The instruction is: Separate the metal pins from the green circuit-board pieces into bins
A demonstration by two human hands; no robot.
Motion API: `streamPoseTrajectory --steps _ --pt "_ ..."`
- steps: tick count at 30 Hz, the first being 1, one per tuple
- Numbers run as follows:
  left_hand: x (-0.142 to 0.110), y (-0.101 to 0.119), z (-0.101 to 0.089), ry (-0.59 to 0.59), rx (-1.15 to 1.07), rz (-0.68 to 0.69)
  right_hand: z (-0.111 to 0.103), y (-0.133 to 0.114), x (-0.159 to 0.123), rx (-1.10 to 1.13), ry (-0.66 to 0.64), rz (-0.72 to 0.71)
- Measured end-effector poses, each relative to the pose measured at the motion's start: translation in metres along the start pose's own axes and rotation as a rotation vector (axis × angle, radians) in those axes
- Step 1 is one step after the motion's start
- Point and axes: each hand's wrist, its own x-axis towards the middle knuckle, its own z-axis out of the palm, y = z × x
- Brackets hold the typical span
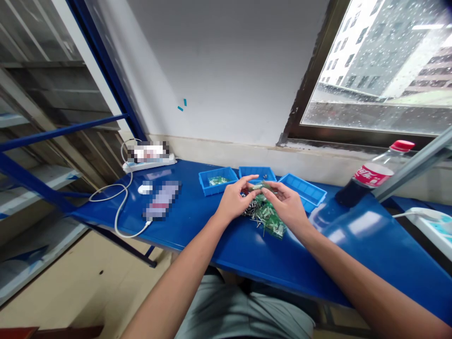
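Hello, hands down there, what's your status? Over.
Left hand and right hand meet at a small pale part, grip unclear. Loose metal pins below. Blue plastic trays just beyond; cola bottle off right, outside both hands' space.

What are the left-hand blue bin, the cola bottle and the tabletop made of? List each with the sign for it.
Left-hand blue bin: probably moulded plastic, semi-gloss; even colour, thin walls.
Cola bottle: likely clear, smooth plastic; see-through shoulder, red screw cap.
Tabletop: glossy blue surface, shown by bright reflections; painted metal or laminate, I can't tell which.
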Motion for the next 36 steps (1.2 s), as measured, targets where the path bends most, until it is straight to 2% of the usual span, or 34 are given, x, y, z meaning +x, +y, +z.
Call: streamPoseTrajectory --steps 2,5,9,13,15,22,25,29,31,36 --pt "0.0 -0.001 0.001 -0.024 0.013 -0.01 0.0 -0.003 -0.001 0.086 -0.04 0.055" --pt "0.0 -0.003 0.0 0.011 0.091 0.011 0.001 -0.005 0.0 0.149 -0.021 0.107" --pt "0.0 -0.004 -0.002 0.05 0.251 0.229 0.001 -0.005 0.002 0.227 0.058 0.148" --pt "-0.001 -0.004 -0.002 -0.063 0.307 0.357 0.0 -0.003 0.002 0.333 0.036 0.202" --pt "-0.001 -0.005 -0.001 -0.078 0.315 0.349 0.0 -0.004 0.002 0.374 0.035 0.215" --pt "0.002 -0.007 -0.003 0.043 0.281 0.25 0.0 -0.007 0.003 0.383 0.005 0.156" --pt "0.002 -0.004 -0.003 0.066 0.263 0.172 0.0 -0.007 0.001 0.223 0.061 0.115" --pt "0.001 0.001 -0.003 0.002 0.192 0.118 0.0 -0.008 -0.002 0.039 0.067 0.027" --pt "0.0 0.003 -0.003 -0.032 0.16 0.092 0.001 -0.008 -0.003 0.084 0.034 0.015" --pt "0.0 0.007 -0.005 -0.07 0.136 0.038 0.001 -0.006 -0.001 0.276 -0.007 0.111"
